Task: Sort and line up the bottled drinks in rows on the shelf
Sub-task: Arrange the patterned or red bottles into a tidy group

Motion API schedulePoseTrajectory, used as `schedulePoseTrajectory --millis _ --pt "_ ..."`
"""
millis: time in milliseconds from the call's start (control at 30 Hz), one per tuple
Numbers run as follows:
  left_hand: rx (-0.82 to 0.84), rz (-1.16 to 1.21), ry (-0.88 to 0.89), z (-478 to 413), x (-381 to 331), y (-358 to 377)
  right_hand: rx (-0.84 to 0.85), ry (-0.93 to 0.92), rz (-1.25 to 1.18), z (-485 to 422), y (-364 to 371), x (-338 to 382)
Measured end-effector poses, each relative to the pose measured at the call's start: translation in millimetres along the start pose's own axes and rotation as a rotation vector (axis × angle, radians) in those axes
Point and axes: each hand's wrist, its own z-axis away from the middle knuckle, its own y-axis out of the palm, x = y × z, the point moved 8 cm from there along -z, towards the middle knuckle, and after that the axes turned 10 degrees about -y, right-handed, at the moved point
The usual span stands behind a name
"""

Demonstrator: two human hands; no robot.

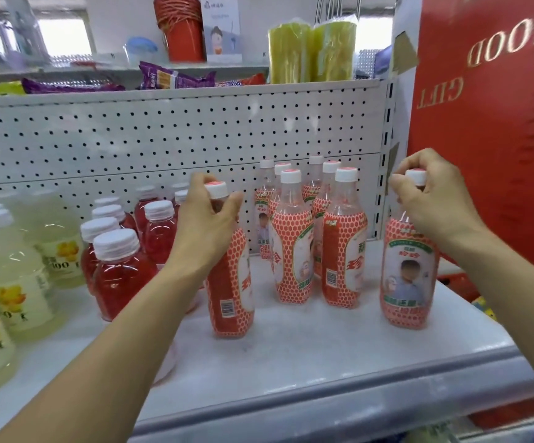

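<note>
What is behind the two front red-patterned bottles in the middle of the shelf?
Four more clear plastic bottles with white caps and red honeycomb labels, then the white perforated back panel. The front bottles cover most of their bodies.

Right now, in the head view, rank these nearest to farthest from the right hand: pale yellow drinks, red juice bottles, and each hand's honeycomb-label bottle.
1. right-hand bottle: gripped by the right hand.
2. left-hand bottle: mid-shelf, in the left hand.
3. red juice bottles: left of centre.
4. pale yellow drinks: far left.
</note>
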Motion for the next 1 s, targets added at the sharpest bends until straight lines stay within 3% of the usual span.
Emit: schedulePoseTrajectory --millis 100,300,367,433,500,567,700,800,1000 --pt "-0.056 -0.042 0.014 -2 -4 -1 -0.029 0.048 0.032 -3 -11 -10" --pt "-0.064 -0.127 0.035 -3 -1 -2 0.071 0.105 0.003 -3 -5 -9" --pt "-0.220 -0.356 0.281 4 -20 -6 0.021 0.031 0.133 -3 -8 -2" --pt "-0.337 -0.524 0.587 22 -50 5 -0.068 -0.185 0.312 -4 -11 26" --pt "-0.267 -0.543 0.715 28 -71 27 -0.052 -0.376 0.368 -6 -1 58" --pt "-0.129 -0.489 0.614 17 -79 52 0.094 -0.387 0.370 -16 21 68" --pt "0.197 -0.474 0.197 -22 -55 97 0.523 -0.177 0.379 -26 64 52" --pt "0.245 -0.589 0.166 -30 -49 102 0.709 -0.195 0.445 -31 75 48" --pt "0.294 -0.900 0.127 -44 -64 84 0.854 -0.188 0.484 -48 78 46"
